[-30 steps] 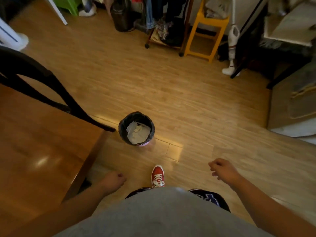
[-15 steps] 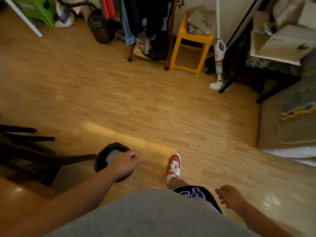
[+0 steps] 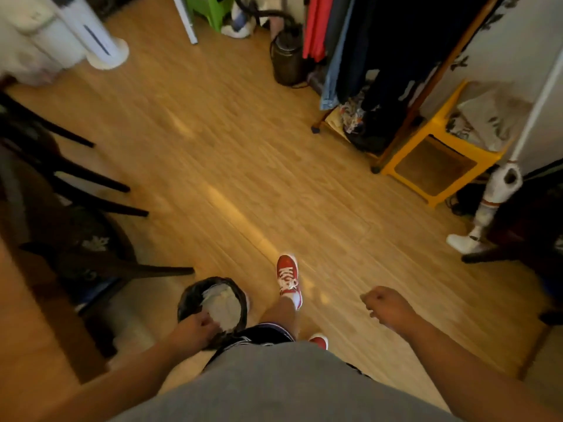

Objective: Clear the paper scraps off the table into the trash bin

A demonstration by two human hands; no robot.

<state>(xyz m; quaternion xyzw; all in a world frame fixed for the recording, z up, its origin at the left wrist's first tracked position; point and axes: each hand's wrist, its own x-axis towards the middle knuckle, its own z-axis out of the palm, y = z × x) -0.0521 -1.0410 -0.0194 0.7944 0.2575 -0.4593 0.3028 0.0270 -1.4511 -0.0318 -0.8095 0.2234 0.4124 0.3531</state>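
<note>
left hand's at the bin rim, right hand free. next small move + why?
Probably lift the trash bin by its rim. The left hand sits on the near edge of the bin, fingers curled over the liner, though whether the grip has closed is unclear. Paper scraps already lie inside. The right hand hangs loosely fisted and apart. The table edge is just left.

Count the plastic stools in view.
2. A green stool stands at the top edge, cut off by the frame. A yellow stool stands at right beside the clothes rack. More could be hidden out of frame.
</note>
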